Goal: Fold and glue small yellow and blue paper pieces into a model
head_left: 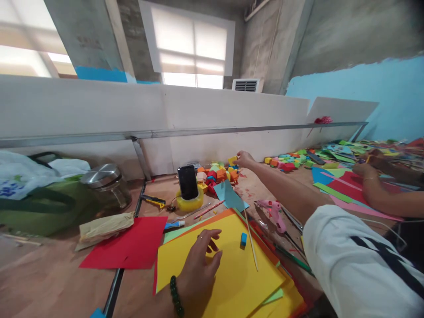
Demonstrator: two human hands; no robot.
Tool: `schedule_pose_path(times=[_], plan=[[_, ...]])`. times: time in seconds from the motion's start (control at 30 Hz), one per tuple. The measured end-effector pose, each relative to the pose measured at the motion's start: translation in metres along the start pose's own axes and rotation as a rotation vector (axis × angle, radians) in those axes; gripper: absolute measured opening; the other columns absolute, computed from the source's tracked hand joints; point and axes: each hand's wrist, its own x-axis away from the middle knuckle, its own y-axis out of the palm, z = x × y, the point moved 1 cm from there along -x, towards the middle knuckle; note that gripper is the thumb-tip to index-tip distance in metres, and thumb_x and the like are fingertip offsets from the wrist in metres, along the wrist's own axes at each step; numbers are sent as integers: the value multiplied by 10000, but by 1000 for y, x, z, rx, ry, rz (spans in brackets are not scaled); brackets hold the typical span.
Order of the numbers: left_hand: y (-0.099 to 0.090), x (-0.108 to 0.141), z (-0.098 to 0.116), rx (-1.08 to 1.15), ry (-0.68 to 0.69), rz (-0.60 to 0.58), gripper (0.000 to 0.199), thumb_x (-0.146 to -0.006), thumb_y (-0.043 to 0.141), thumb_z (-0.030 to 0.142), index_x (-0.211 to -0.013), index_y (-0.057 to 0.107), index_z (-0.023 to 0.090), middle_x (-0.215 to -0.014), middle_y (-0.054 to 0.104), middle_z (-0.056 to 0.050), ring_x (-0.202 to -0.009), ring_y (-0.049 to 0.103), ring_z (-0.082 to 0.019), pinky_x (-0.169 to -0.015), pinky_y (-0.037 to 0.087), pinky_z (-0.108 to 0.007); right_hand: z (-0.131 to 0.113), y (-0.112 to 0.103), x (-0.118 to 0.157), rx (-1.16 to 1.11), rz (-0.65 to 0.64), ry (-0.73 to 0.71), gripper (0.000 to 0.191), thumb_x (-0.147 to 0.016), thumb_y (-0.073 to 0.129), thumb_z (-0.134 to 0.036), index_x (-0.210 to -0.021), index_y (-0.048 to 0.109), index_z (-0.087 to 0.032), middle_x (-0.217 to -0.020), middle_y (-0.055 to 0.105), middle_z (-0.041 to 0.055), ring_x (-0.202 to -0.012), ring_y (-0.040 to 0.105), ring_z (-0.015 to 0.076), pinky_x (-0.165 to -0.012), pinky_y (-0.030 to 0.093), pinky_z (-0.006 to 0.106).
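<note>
My right hand point(245, 159) reaches to the far side of the table, its fingers closed on a small yellow block point(232, 161). Just below it lies a pile of small coloured blocks point(220, 176), in orange, red, blue and yellow. My left hand point(199, 264) hovers low over or rests on a stack of yellow paper sheets point(238, 282); its fingers are loosely curled, apart, with nothing in them. On the same paper are a small blue block point(244, 240) and a thin wooden stick point(251, 240).
A phone point(188, 182) leans in a yellow tape roll point(188, 202). A pink glue gun point(274, 212) lies right of the paper. Red paper point(132, 247), a utility knife point(154, 201), a glass jar point(109, 185) and a green bag point(39, 212) are left. Another person's arms point(377, 190) work at right.
</note>
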Motion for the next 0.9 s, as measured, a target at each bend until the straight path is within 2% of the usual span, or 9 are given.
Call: schedule_pose_path(times=[0.13, 0.27, 0.4, 0.5, 0.57, 0.67, 0.73, 0.77, 0.9], plan=[[2, 1, -2, -7, -58, -8, 353, -788, 475, 119, -1122, 547, 211, -1000, 603, -78, -791, 600, -166, -726, 524, -343, -2, 20, -21, 82, 16, 10, 326, -919, 567, -328, -1202, 550, -167, -1203, 579, 85, -1017, 604, 213, -846, 528, 416], [7, 2, -11, -32, -82, -43, 370, -804, 466, 110, -1148, 531, 229, -1016, 589, -67, -816, 591, -161, -730, 521, -320, -8, 30, -27, 148, 12, -21, 333, -917, 569, -329, -1204, 547, -161, -1201, 579, 87, -1015, 605, 214, -844, 529, 419], [14, 4, -15, -113, 5, -93, 443, -760, 508, 81, -1177, 521, 231, -1054, 601, -64, -835, 604, -168, -751, 510, -319, -28, 22, -14, 194, -8, -174, 330, -920, 565, -329, -1203, 548, -160, -1203, 579, 89, -1013, 605, 212, -846, 528, 419], [11, 5, -3, -185, 106, -146, 427, -764, 517, 103, -1176, 540, 212, -1051, 628, -72, -812, 618, -168, -734, 508, -304, -53, 12, 12, 192, -50, -350, 275, -890, 601, -293, -1118, 616, -138, -1127, 633, 101, -1018, 604, 227, -880, 495, 381], [6, 7, 10, -259, 235, -171, 334, -790, 501, 144, -1110, 582, 197, -997, 661, -81, -791, 623, -178, -735, 502, -310, -64, 6, 43, 175, -98, -456, 181, -847, 641, -266, -982, 688, -154, -996, 688, 74, -1001, 616, 244, -867, 473, 319], [4, 14, 29, -419, 515, -321, 199, -819, 438, 176, -873, 629, 181, -677, 648, -61, -604, 573, -181, -603, 474, -308, -60, -10, 114, 134, -178, -594, 106, -839, 645, -282, -906, 709, -232, -952, 699, 8, -978, 623, 203, -825, 460, 253], [8, 22, 39, -474, 698, -431, 195, -837, 437, 214, -729, 599, 197, -569, 604, -46, -519, 524, -170, -529, 439, -300, -47, -22, 173, 54, -212, -826, 133, -860, 612, -292, -935, 700, -226, -986, 693, 40, -965, 618, 205, -789, 468, 263], [11, 26, 43, -483, 764, -452, 205, -842, 443, 234, -692, 580, 207, -536, 586, -42, -499, 511, -169, -500, 419, -298, -38, -27, 204, 13, -208, -878, 146, -873, 592, -304, -939, 694, -223, -980, 693, 54, -952, 617, 203, -774, 474, 268], [22, 40, 55, -508, 870, -471, 218, -850, 467, 287, -660, 547, 217, -497, 562, -41, -476, 502, -168, -449, 379, -290, 10, -27, 308, -98, -127, -871, 189, -932, 496, -299, -921, 671, -227, -901, 699, 62, -869, 637, 179, -723, 496, 276]])
